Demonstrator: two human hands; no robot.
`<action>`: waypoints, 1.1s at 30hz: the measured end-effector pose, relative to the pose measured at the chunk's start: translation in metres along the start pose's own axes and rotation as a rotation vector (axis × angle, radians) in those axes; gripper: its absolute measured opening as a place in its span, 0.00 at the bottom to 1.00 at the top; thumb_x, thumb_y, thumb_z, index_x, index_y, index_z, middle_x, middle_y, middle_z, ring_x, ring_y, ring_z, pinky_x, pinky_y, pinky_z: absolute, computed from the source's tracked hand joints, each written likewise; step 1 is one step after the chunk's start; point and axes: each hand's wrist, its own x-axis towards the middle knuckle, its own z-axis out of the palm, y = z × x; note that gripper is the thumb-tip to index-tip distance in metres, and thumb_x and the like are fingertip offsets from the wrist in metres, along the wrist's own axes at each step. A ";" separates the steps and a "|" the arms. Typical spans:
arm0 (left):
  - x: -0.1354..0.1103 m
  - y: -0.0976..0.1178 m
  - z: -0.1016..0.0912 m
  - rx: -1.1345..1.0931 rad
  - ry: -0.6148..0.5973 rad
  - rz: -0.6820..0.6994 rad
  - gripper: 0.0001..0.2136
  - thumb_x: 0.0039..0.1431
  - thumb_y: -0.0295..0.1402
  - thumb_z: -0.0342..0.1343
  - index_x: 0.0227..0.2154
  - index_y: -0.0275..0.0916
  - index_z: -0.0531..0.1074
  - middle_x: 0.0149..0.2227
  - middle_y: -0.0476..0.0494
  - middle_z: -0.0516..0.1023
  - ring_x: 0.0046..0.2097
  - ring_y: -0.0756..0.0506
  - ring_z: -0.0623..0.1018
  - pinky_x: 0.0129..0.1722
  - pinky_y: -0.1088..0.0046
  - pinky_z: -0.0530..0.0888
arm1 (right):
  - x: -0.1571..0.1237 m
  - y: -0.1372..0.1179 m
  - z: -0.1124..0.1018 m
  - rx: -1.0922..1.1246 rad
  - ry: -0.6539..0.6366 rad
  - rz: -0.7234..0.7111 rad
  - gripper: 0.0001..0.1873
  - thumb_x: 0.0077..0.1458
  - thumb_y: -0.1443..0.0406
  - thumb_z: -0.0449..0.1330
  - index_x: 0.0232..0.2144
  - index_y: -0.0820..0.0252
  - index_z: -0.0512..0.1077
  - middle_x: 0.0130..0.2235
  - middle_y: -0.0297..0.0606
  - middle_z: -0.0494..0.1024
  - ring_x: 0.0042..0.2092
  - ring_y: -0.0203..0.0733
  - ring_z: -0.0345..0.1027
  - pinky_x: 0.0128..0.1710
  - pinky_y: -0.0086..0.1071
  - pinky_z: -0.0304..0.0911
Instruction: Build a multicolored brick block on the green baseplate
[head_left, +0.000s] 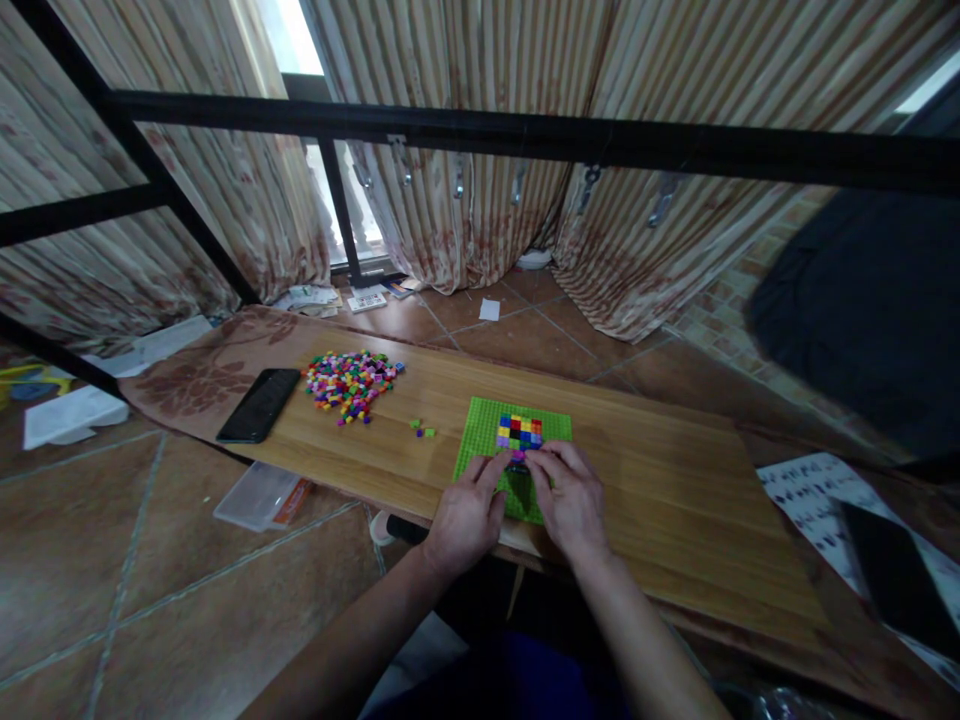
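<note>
A green studded baseplate (478, 425) lies on the wooden board, with a block of multicoloured toy bricks (520, 430) fixed near its middle. At the near edge of that block, my left hand (469, 505) and my right hand (570, 497) meet from either side. Their fingertips close around a small pink brick (517, 456), which is partly covered by the fingers. Both hands have thumb and fingers drawn together. Which hand bears the brick more firmly is hard to make out.
Left of the baseplate are a few loose bricks (428, 432) and a big pile of small bricks (349, 382). A black phone (259, 405) lies beyond the pile. A clear plastic box (255, 497) is on the floor. Black metal bars (480, 132) cross behind the wooden board (675, 490).
</note>
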 end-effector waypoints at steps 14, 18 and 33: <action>0.000 0.006 -0.002 0.026 0.005 0.033 0.26 0.60 0.26 0.47 0.62 0.43 0.56 0.55 0.41 0.67 0.54 0.45 0.71 0.54 0.64 0.73 | -0.018 0.005 0.001 -0.030 0.024 -0.010 0.17 0.63 0.63 0.51 0.51 0.55 0.73 0.45 0.44 0.75 0.47 0.45 0.69 0.48 0.40 0.67; 0.000 0.010 -0.001 0.062 -0.022 0.045 0.27 0.60 0.26 0.47 0.62 0.43 0.55 0.54 0.40 0.68 0.53 0.45 0.72 0.54 0.63 0.73 | -0.023 0.005 -0.004 0.148 0.066 0.199 0.21 0.63 0.61 0.50 0.56 0.57 0.67 0.48 0.45 0.75 0.49 0.46 0.69 0.49 0.43 0.67; 0.013 0.016 0.012 0.631 -0.102 0.116 0.27 0.62 0.25 0.45 0.64 0.37 0.51 0.44 0.38 0.75 0.42 0.42 0.77 0.41 0.65 0.75 | -0.018 0.009 -0.003 0.195 0.047 0.272 0.18 0.61 0.62 0.50 0.50 0.59 0.72 0.47 0.46 0.75 0.49 0.47 0.68 0.51 0.45 0.65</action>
